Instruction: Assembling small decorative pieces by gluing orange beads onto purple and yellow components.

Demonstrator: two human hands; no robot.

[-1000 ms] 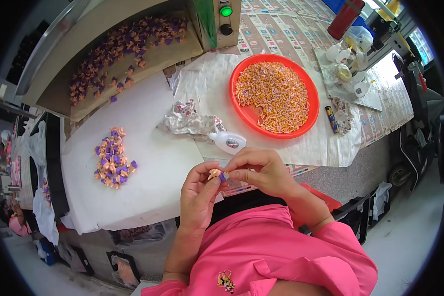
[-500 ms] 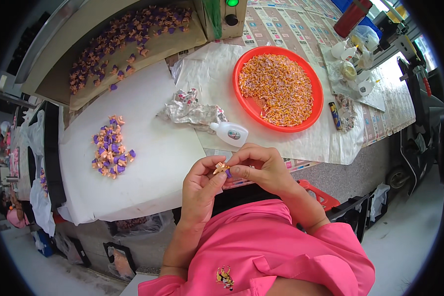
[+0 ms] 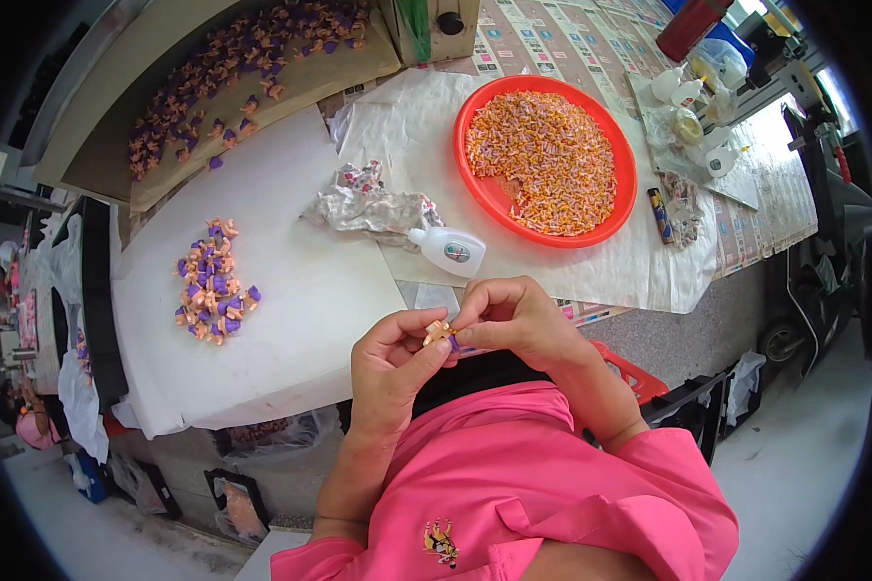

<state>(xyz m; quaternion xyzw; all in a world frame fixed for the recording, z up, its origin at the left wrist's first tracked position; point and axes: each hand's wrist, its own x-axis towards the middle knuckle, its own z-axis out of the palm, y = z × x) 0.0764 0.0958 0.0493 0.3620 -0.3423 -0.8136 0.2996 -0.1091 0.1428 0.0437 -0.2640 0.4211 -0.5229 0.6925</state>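
My left hand (image 3: pixel 393 366) pinches a small peach-and-purple plastic figure (image 3: pixel 438 332) between thumb and fingertips, close to my body at the table's front edge. Thumb and forefinger of my right hand (image 3: pixel 521 324) are pressed together at the figure's right side; whether they also hold a tiny separate piece is hidden. Just beyond both hands lies a white squeeze bottle (image 3: pixel 451 250) on its side. A red round tray (image 3: pixel 622 208), full of tiny orange, yellow and pale pieces, rests farther back to the right. To the left, similar figures (image 3: pixel 210 286) form a loose pile on white paper.
A crumpled, stained cloth (image 3: pixel 373 205) lies behind the bottle. More figures (image 3: pixel 252 58) cover a brown sheet in the machine opening at far left. A dark blue tube (image 3: pixel 660 215) lies right of the tray, near small bottles (image 3: pixel 686 92) and a red cylinder (image 3: pixel 693 31).
The view has shifted slightly, so the table things sit a little higher. Both hands stay together at the figure, with only small finger movements. The green light has left the view.
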